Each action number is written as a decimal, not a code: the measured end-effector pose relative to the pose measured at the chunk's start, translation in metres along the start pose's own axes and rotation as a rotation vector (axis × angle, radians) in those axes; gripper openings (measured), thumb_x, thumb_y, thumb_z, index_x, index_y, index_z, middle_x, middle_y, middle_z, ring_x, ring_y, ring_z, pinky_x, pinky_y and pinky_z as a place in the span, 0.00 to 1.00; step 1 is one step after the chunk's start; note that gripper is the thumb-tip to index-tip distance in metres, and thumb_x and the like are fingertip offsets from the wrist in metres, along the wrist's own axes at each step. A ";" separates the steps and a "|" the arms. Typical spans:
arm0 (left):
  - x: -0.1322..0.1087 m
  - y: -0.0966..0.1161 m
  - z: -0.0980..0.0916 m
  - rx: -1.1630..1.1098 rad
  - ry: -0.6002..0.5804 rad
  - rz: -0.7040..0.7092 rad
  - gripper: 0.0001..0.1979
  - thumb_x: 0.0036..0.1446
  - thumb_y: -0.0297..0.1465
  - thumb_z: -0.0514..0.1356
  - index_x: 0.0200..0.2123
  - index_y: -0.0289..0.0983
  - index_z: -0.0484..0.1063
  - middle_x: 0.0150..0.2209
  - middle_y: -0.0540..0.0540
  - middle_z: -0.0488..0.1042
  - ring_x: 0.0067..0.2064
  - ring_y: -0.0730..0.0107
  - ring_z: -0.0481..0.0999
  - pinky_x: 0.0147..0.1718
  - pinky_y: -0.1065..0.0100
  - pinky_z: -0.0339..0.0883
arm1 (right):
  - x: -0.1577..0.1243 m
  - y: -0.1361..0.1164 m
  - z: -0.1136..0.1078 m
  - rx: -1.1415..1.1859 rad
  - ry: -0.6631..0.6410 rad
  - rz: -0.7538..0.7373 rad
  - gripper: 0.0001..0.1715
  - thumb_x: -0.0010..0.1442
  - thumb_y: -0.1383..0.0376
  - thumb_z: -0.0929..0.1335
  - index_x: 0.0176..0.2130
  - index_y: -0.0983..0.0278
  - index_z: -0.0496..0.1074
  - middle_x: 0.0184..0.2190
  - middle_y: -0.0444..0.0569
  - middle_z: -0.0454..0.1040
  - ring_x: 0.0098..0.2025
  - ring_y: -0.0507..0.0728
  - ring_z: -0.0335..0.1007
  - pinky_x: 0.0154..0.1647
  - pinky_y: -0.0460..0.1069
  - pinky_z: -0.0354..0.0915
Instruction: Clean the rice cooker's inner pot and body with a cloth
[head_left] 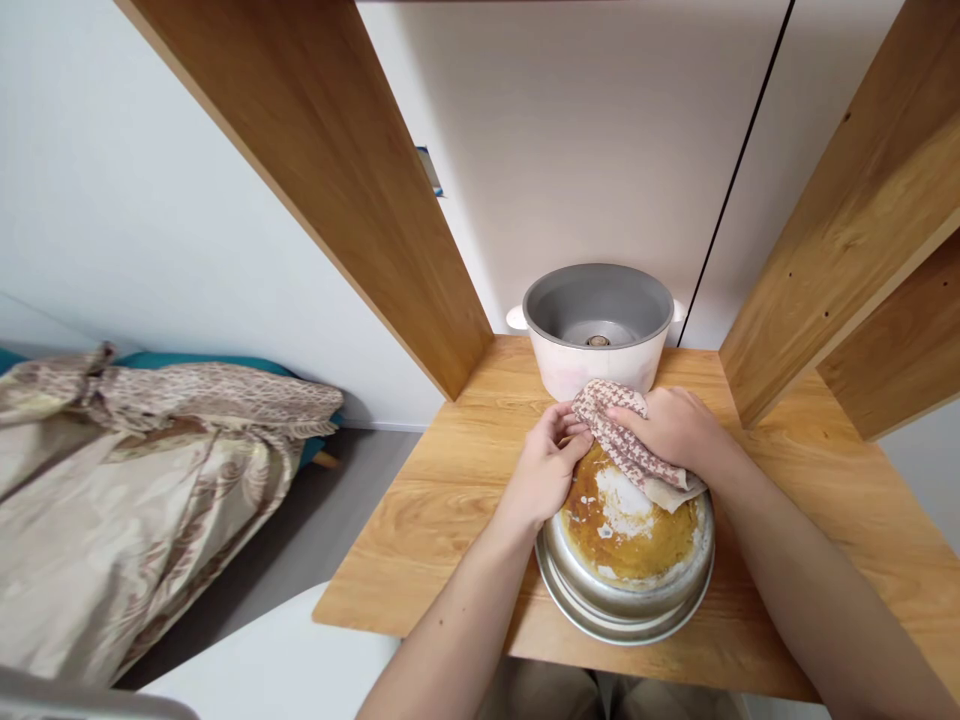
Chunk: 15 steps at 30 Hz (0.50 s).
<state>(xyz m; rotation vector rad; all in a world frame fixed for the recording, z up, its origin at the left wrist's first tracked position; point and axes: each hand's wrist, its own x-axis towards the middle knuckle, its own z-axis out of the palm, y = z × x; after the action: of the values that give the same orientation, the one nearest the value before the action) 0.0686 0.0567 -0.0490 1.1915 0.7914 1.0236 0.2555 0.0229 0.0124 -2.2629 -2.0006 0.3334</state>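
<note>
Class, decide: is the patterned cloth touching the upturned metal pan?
Touching. Head view shows the right hand pressing the cloth onto the metal pan.

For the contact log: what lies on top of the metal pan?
A cloth, pressed by the right hand; left hand at the pan rim. The stained base shows, except beneath the cloth.

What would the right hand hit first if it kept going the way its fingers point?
Probably the left hand: the right hand, pressing the patterned cloth on the upturned metal pan, points leftward at its fingers. Depth is unclear; the gap looks small.
</note>
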 end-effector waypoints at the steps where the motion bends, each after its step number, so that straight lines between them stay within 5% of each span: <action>1: 0.000 0.000 0.000 0.006 0.001 -0.001 0.23 0.46 0.36 0.74 0.44 0.37 0.73 0.41 0.47 0.79 0.43 0.67 0.76 0.49 0.64 0.68 | 0.001 0.002 0.001 0.039 -0.021 -0.025 0.42 0.70 0.38 0.57 0.40 0.67 0.82 0.41 0.64 0.83 0.48 0.66 0.79 0.45 0.52 0.64; 5: -0.001 0.001 0.000 0.018 -0.013 -0.004 0.22 0.48 0.37 0.73 0.45 0.37 0.73 0.43 0.46 0.79 0.46 0.65 0.77 0.51 0.63 0.68 | 0.004 0.009 0.002 0.169 -0.118 -0.102 0.40 0.70 0.38 0.57 0.39 0.64 0.82 0.39 0.59 0.84 0.46 0.63 0.79 0.41 0.49 0.64; 15: 0.000 0.001 0.001 0.010 0.003 -0.003 0.23 0.46 0.36 0.74 0.44 0.37 0.74 0.41 0.46 0.79 0.43 0.67 0.76 0.49 0.63 0.69 | -0.001 -0.002 0.003 -0.036 -0.008 0.038 0.45 0.69 0.36 0.56 0.46 0.68 0.81 0.43 0.65 0.82 0.50 0.67 0.77 0.50 0.54 0.64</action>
<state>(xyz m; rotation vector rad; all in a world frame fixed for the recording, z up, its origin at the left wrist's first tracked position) 0.0687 0.0562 -0.0476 1.1972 0.8009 1.0207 0.2532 0.0219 0.0101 -2.3269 -1.9854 0.3133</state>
